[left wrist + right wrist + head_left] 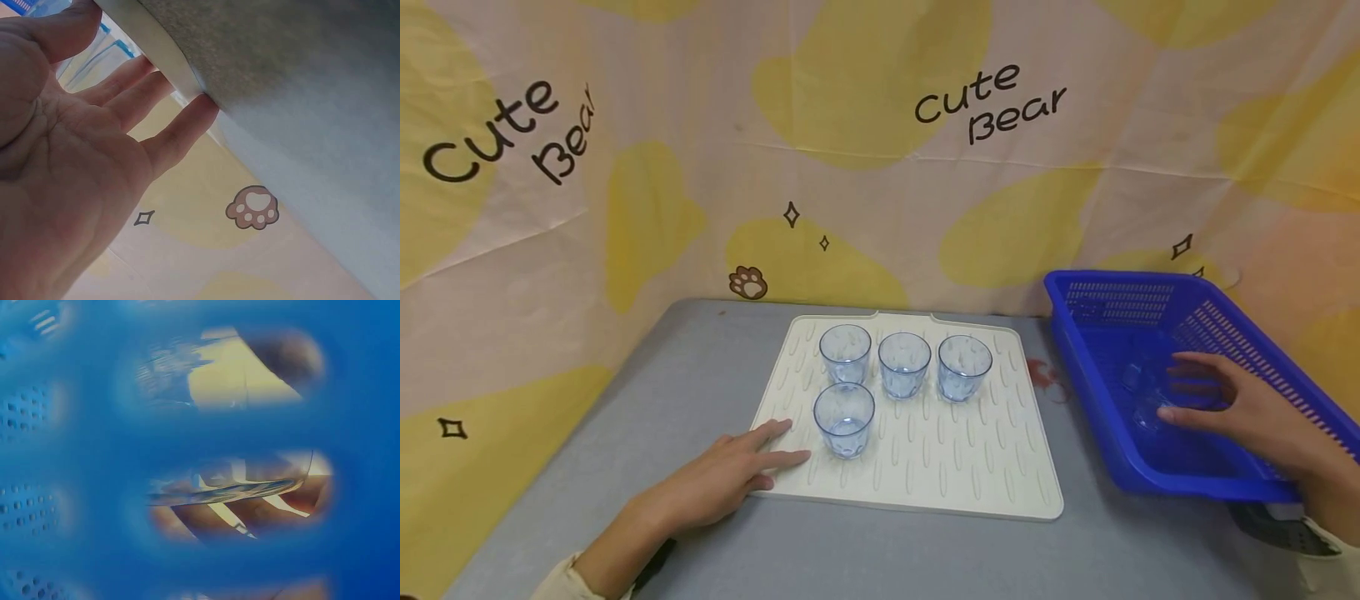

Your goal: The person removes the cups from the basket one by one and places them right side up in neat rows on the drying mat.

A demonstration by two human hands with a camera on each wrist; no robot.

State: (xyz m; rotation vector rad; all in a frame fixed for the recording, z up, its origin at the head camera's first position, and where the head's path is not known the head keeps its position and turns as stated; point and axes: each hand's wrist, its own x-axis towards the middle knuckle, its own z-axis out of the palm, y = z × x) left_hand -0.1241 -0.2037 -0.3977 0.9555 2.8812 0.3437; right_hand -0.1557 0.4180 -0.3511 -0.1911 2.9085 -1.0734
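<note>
My left hand (715, 479) rests on the left front edge of a white draining mat (955, 458), fingers spread and straight. Just right of its fingertips stands a clear bluish drinking glass (844, 423), upright. Behind it, a row of three similar glasses (904, 367) stands on the mat. Inside the blue plastic basket (1086, 408), my right hand (1255, 408) hangs with thumb and fingers apart, close over clear glasses (1146, 414) lying low in it. In the right wrist view the basket wall (94, 450) covers most; a glass rim (250, 491) and fingers (200, 519) show through its slots.
A grey tabletop (895, 550) carries the mat and, to its right, the basket. A cloth backdrop (880, 192) with yellow patches hangs right behind the table. A reddish mark (1047, 375) shows between mat and basket.
</note>
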